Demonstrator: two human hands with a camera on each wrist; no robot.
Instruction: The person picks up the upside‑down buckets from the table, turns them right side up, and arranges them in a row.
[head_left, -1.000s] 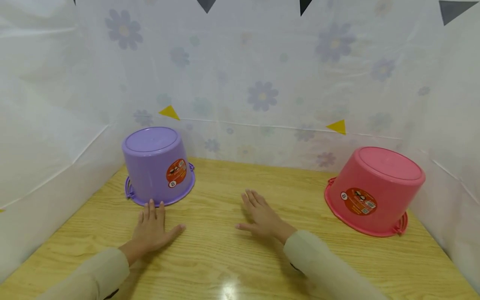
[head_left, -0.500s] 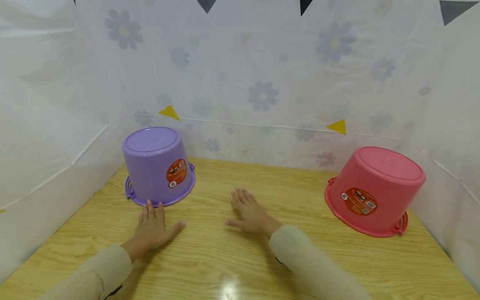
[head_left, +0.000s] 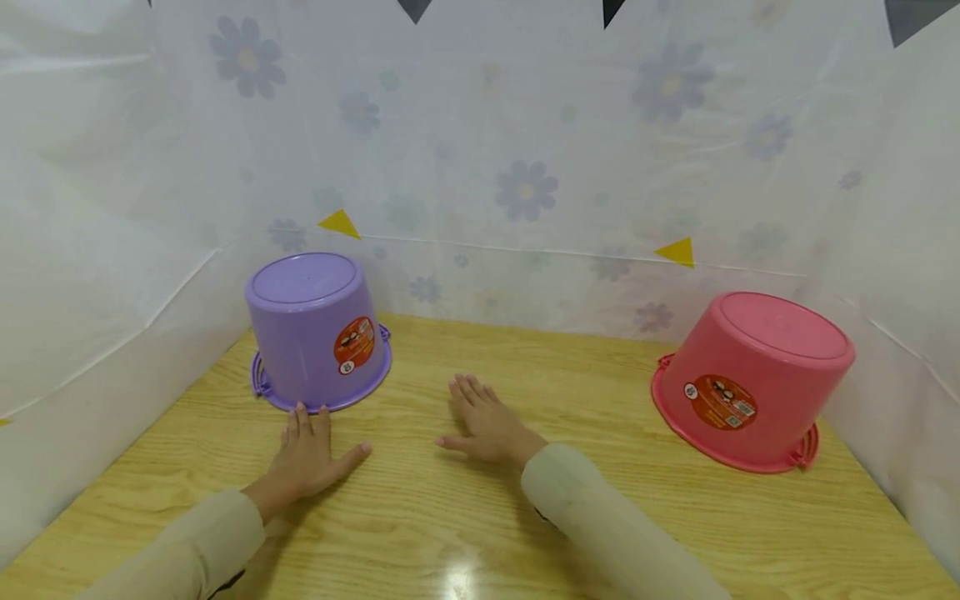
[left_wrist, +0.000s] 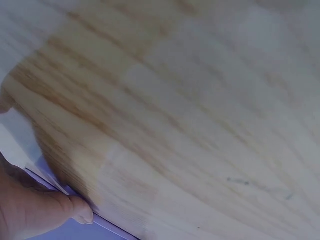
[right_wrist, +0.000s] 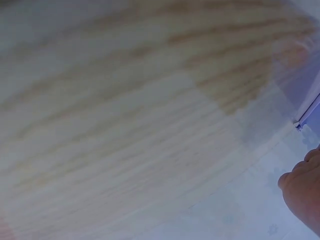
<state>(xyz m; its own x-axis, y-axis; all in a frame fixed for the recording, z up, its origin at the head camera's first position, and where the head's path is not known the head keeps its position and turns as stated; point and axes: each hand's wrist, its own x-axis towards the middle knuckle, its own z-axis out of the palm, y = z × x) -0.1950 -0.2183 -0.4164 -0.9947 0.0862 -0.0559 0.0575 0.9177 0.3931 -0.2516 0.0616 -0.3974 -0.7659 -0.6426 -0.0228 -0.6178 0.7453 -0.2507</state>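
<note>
An upside-down purple bucket (head_left: 300,342) stands on the left of the wooden table, an orange sticker facing front. My left hand (head_left: 306,458) lies before it with straight fingers, the fingertips right at its rim and the thumb spread to the right. In the left wrist view part of the left hand (left_wrist: 37,207) overlaps the purple rim (left_wrist: 115,228). My right hand (head_left: 487,425), flat with the thumb out, is over the middle of the table and holds nothing. To the right a pink bucket (head_left: 780,392) is also upside down, its handle at the rim.
The wooden table (head_left: 420,517) runs back to a white flower-patterned curtain (head_left: 450,150). White sheets close in the left side (head_left: 67,250) and the right side. Yellow pennants (head_left: 677,252) hang on a string behind the buckets.
My right hand has moved left, toward the purple bucket and left hand. The left hand has hardly moved, and both buckets stand as before.
</note>
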